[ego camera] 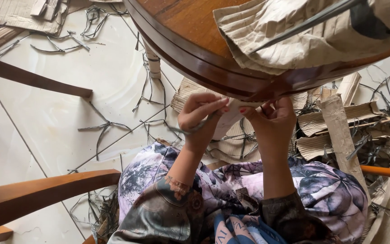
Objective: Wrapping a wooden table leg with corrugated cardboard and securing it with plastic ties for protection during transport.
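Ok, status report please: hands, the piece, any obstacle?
Left hand pinching grey strip. Right hand holding pale piece. Round table's edge close above both hands.

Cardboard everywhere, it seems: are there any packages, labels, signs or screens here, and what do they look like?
No labels, signs or screens show.
Torn cardboard sheet: on the round wooden table, beige, ribbed, crumpled.
Cardboard strips: on the floor at right, tan, corrugated.
Small pale piece: between left hand and right hand.

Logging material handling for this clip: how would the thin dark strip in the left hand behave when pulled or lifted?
The dark strip is probably floppy: it curves below the left hand. Likely very light, being narrow like the floor scraps. It may slip, pinched only between fingers.
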